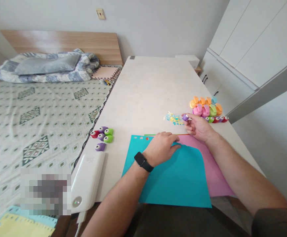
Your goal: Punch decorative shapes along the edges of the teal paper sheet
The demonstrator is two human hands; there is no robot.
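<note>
My right hand [198, 126] pinches a small purple paper punch [185, 117] just above the table, beside a scatter of tiny yellow and blue paper cut-outs [173, 118]. My left hand [161, 147], with a black watch on the wrist, lies curled on a teal paper sheet [175, 177], fingers closed at its top edge. A pink sheet [215, 171] lies under the teal one to the right, with orange and green edges peeking out at the top.
A cluster of colourful punches [207, 110] sits at the table's right. Several small punches [103, 136] lie at the left edge, near a white device [86, 181]. A bed [34, 112] adjoins the white table [145, 85]. White cabinets stand at the right.
</note>
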